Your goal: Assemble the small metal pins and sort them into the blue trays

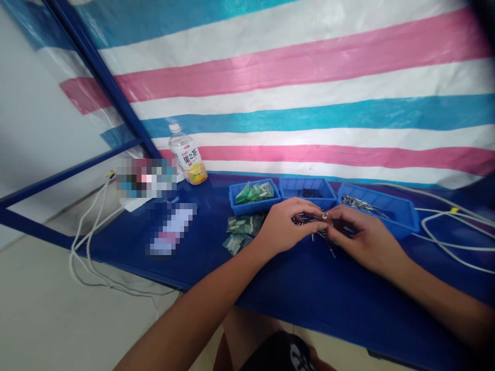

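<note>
Left hand [280, 226] and right hand [367, 239] meet above blue table [294, 293], fingertips pinched nearly shut on bunch of thin striped pins [315, 221]. Both hands equally near; pins lie mostly sideways between them, some ends pointing down. Table's front edge well behind hands, toward person. Green bags [243, 226] just beside left hand. Beyond, three blue trays: left tray [253, 206], middle tray [307, 188], right tray [386, 219], last one just past right hand. Farthest, bottle [187, 154].

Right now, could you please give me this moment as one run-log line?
hands: left hand, right hand | held: small metal pins | beside: blue plastic tray
</note>
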The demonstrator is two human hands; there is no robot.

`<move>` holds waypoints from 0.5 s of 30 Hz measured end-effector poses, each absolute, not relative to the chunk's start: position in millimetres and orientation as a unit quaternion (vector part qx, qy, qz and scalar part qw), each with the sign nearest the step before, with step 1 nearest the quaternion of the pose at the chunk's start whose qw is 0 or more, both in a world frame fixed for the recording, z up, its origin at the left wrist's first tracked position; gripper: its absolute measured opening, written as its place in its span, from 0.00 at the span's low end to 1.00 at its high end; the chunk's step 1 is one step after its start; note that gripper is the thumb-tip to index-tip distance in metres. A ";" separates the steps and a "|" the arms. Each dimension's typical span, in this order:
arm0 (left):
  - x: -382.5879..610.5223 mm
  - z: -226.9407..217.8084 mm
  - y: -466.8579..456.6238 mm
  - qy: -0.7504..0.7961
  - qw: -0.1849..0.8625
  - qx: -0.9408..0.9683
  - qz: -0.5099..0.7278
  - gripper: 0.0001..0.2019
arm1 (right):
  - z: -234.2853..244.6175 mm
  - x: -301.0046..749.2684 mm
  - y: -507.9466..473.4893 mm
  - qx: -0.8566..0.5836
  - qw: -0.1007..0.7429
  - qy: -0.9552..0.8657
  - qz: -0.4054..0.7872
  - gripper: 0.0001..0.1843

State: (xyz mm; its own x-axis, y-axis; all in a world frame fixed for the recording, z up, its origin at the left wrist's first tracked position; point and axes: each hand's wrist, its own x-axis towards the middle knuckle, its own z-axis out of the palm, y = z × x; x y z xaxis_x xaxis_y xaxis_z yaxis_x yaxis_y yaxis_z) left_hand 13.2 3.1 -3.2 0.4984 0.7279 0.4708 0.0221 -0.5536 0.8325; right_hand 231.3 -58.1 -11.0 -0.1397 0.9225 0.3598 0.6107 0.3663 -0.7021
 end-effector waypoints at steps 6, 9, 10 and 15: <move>11.5 -3.2 4.9 0.230 0.460 0.750 0.416 0.07 | -9.3 230.9 -60.0 -0.530 0.397 -0.716 0.222 0.09; 10.9 -3.2 5.4 0.233 0.480 0.740 0.410 0.07 | -9.0 231.8 -59.9 -0.522 0.403 -0.713 0.239 0.13; 10.8 -3.4 5.7 0.235 0.487 0.735 0.410 0.07 | -8.6 231.8 -59.8 -0.518 0.402 -0.716 0.241 0.13; 11.1 -6.7 7.3 0.249 0.506 0.716 0.413 0.09 | -6.0 229.6 -60.5 -0.510 0.390 -0.721 0.260 0.14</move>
State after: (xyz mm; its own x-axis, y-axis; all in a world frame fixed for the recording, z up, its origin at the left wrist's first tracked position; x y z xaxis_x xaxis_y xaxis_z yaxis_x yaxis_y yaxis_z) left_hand 11.1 7.3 -6.7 0.5351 0.7736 0.3394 -0.0615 -0.3650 0.9290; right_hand 229.6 -60.5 -6.0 -0.1745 0.9386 0.2975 0.5336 0.3440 -0.7726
